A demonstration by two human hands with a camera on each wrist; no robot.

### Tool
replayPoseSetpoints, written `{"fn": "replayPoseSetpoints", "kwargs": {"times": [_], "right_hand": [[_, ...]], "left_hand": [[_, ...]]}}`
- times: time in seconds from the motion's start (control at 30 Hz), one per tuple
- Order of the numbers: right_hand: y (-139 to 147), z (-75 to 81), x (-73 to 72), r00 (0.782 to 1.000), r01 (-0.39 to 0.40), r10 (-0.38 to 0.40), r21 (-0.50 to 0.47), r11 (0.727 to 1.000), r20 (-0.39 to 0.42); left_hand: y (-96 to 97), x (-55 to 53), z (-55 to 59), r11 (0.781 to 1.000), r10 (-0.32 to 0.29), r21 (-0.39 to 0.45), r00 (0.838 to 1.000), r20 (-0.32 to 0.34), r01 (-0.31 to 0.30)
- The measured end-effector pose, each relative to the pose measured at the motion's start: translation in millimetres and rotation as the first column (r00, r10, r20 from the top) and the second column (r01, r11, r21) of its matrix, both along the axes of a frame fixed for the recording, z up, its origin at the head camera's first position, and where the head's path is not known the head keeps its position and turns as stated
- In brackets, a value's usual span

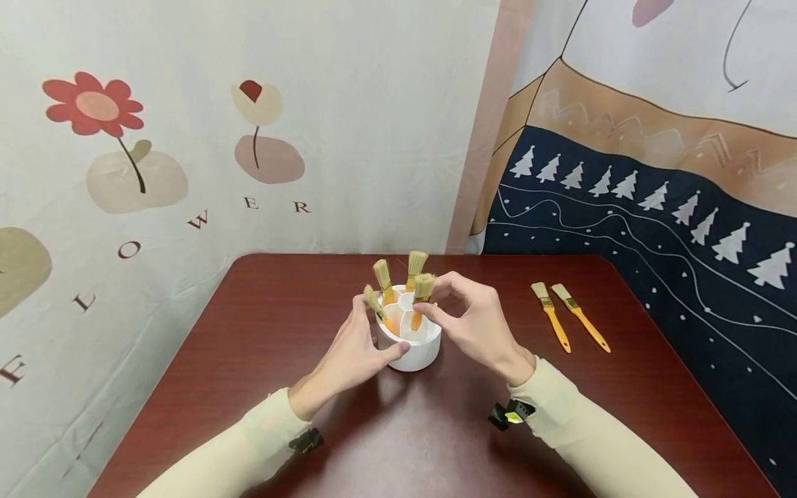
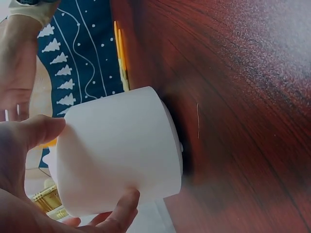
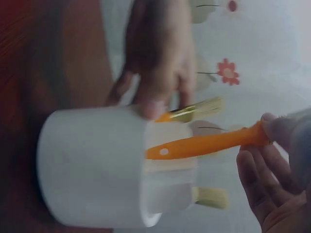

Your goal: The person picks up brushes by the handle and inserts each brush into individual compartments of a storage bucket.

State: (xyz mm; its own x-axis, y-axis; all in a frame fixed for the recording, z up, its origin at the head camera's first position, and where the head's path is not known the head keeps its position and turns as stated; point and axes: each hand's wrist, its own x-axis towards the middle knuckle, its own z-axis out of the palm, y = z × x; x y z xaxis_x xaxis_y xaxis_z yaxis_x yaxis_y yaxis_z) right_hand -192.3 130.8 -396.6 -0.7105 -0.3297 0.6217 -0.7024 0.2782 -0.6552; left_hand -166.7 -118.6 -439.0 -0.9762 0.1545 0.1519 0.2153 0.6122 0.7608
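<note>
A round white divided holder [image 1: 411,358] stands on the table. My left hand [image 1: 358,349] grips its left side, the thumb near the front rim and fingers around the wall. My right hand [image 1: 478,324] pinches a paintbrush [image 3: 209,144] just below its bristles. That brush is upright, bristles up, with the tip of its orange handle at the holder's opening. Three more paintbrushes stand bristles up in the holder: a leaning one [image 1: 373,302] beside my left fingers, one [image 1: 382,278] behind it, and another [image 1: 416,264] at the back.
Two paintbrushes with yellow-orange handles, one [image 1: 551,318] beside the other [image 1: 582,318], lie on the right of the dark red wooden table [image 1: 280,297]. Printed cloths hang behind: a pale flower one [image 1: 373,124] and a navy one with white trees [image 1: 623,214].
</note>
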Motion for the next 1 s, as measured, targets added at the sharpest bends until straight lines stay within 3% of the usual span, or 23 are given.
{"fn": "replayPoseSetpoints", "kwargs": {"times": [0.2,0.33,0.53,0.63,0.67,0.77,0.87,0.9,1.0], "right_hand": [[-2,-20.7,-8.5,0.981,-0.063,0.087,0.141,0.988,-0.171],[-2,-27.8,-9.3,0.966,-0.071,0.125,0.235,0.97,-0.227],[-2,-31.0,-7.4,0.955,-0.101,0.18,0.311,0.945,-0.234],[-1,-30.9,-6.5,0.957,-0.117,0.196,0.331,0.936,-0.215],[0,-30.6,-6.1,0.958,-0.121,0.198,0.334,0.935,-0.209],[2,-27.9,-5.0,0.961,-0.13,0.201,0.333,0.934,-0.189],[6,-24.6,-4.4,0.965,-0.131,0.195,0.322,0.938,-0.175],[7,-23.6,-4.4,0.967,-0.127,0.188,0.319,0.939,-0.171],[14,-22.2,-4.7,0.972,-0.1,0.161,0.318,0.943,-0.171]], "left_hand": [[1.9,0.4,2.9,1.0,-0.002,-0.021,1.0,-0.023,0.002],[2.0,1.0,4.1,0.999,-0.003,-0.032,1.0,-0.018,0.002],[0.2,2.4,3.4,1.0,-0.019,-0.011,0.999,-0.028,0.019],[-3.4,-0.7,-4.9,0.999,-0.04,0.012,0.995,-0.089,0.041],[-6.6,-5.9,-15.8,0.998,-0.056,0.024,0.989,-0.137,0.059],[-8.0,-8.0,-20.6,0.997,-0.063,0.028,0.983,-0.174,0.069],[-6.2,-5.9,-15.6,0.998,-0.053,0.018,0.988,-0.144,0.056],[-3.5,-0.4,-5.0,0.999,-0.041,0.006,0.994,-0.102,0.041],[-2.0,3.8,2.6,0.999,-0.033,-0.02,0.998,-0.054,0.032]]}}
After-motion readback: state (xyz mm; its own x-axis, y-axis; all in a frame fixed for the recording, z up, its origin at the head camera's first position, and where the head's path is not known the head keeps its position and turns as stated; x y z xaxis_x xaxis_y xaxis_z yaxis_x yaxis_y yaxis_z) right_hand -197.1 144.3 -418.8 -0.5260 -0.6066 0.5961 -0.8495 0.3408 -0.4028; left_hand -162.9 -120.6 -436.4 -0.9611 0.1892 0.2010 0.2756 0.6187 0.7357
